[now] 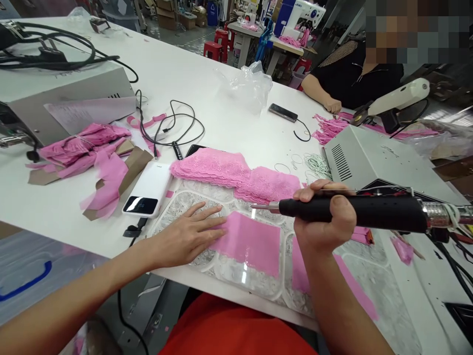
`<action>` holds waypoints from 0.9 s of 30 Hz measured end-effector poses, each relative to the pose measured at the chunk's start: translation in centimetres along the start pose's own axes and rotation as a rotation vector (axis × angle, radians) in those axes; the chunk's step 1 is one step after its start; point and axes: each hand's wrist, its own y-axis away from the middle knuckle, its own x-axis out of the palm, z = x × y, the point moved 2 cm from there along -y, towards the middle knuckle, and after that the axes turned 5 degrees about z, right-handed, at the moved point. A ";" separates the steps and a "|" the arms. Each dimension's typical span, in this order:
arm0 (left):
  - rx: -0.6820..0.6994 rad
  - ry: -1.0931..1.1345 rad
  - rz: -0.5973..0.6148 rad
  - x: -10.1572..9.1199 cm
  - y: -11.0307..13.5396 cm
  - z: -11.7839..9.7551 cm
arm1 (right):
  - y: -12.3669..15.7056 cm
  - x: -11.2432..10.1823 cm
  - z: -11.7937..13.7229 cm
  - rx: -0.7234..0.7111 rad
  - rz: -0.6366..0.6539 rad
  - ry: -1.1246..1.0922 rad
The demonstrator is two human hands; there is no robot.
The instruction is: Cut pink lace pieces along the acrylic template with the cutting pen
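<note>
My left hand (pixel 186 236) lies flat, fingers spread, with its fingertips on the left edge of a flat pink fabric piece (pixel 254 241). This piece rests on a clear patterned plastic sheet (pixel 231 283) with rounded outlines. My right hand (pixel 328 224) is wrapped round a black-handled tool (pixel 380 213) with a thin metal tip, held level and pointing left. The tip hovers above the fabric's upper edge, near two stacks of pink lace-edged fabric (pixel 210 167). A second pink piece (pixel 299 268) lies partly hidden behind my right forearm.
A white power bank (pixel 148 190) with a cable stands left of the sheet. Pink fabric scraps (pixel 84 143) lie beside a grey machine box (pixel 74 98). Another grey box (pixel 369 158) is at right. A phone (pixel 283 112) and plastic bag (pixel 251 88) lie further back. A person sits opposite.
</note>
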 end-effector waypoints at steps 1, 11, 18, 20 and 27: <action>-0.006 -0.014 -0.014 -0.1 0.3 -0.2 | 0.1 0.0 0.1 0.021 0.008 0.003; -0.138 -0.059 -0.014 0.3 3.8 -2.6 | 2.9 1.0 -1.2 0.189 0.115 -0.006; -0.141 -0.077 -0.040 0.7 4.4 -2.8 | 3.4 1.7 -1.6 0.150 0.152 0.019; -0.143 -0.066 -0.049 0.7 4.4 -2.7 | 3.6 1.8 -1.7 0.144 0.165 0.025; -0.146 -0.062 -0.073 0.8 4.4 -2.7 | 3.8 2.1 -2.0 0.152 0.181 0.005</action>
